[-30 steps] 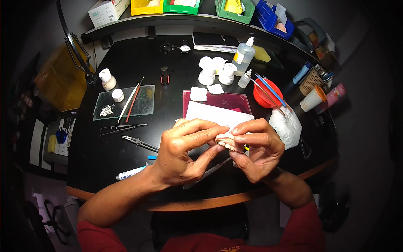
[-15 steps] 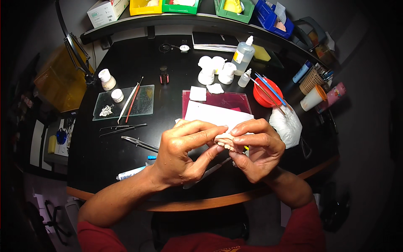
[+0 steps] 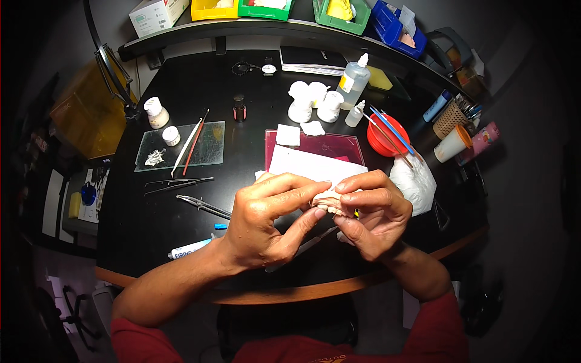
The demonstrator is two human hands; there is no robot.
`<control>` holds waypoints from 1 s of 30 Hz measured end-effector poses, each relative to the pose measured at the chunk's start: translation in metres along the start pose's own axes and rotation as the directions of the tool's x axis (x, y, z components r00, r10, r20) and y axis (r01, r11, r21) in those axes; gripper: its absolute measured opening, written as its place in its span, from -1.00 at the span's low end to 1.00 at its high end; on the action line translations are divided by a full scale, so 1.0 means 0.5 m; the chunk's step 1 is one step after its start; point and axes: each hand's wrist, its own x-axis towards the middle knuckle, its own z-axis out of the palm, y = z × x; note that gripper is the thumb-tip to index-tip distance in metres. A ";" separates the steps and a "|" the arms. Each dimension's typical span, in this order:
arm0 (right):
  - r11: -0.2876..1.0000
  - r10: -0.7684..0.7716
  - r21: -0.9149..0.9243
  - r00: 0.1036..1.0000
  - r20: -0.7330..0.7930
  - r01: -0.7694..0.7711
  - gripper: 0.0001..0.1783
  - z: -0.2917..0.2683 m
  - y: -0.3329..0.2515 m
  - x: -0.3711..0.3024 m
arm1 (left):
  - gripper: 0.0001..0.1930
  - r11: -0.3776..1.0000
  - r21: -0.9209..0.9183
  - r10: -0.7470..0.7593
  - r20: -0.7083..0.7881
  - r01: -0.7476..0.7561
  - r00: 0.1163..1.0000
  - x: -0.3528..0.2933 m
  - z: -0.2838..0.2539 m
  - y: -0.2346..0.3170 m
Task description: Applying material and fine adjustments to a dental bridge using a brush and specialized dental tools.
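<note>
Between my two hands is a pale dental model [image 3: 330, 203] with a row of teeth along its lower edge. My left hand [image 3: 269, 215] grips its left end between thumb and fingertips. From the other side my right hand [image 3: 378, 212] pinches it, fingertips on top and thumb below; part of the model is hidden by these fingers. Behind the hands, a white sheet [image 3: 308, 160] lies over a dark red plate [image 3: 333, 141]. A slim metal tool [image 3: 308, 245] rests on the table beneath my hands, partly covered by them.
Left, a glass slab [image 3: 209, 136] carries a small jar [image 3: 171, 135] and brushes; tweezers [image 3: 203, 206] and a tube [image 3: 189, 249] lie nearer. White jars [image 3: 328, 106] and a clear bottle [image 3: 354, 81] stand at the back. Right are a red bowl [image 3: 379, 145] and crumpled white tissue [image 3: 414, 184].
The model has tilted slightly, and the right thumb has shifted a little away from its lower edge. The whole view has moved a few pixels. Both hands keep their hold.
</note>
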 end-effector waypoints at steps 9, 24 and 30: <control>0.999 0.032 0.045 0.999 -0.008 -0.031 -0.67 -0.004 0.012 -0.004 | -0.66 1.000 0.016 -0.015 0.015 0.015 1.000 0.000 -0.002 0.005; 0.997 -0.033 -0.063 0.999 0.029 0.034 -0.65 -0.006 -0.004 0.007 | -0.70 0.999 0.026 -0.035 0.035 0.034 0.999 0.001 0.000 0.003; 0.993 -0.056 -0.102 0.998 0.016 0.058 -0.65 -0.003 -0.004 0.009 | -0.63 0.995 -0.058 -0.083 0.010 0.084 0.996 0.006 0.005 0.015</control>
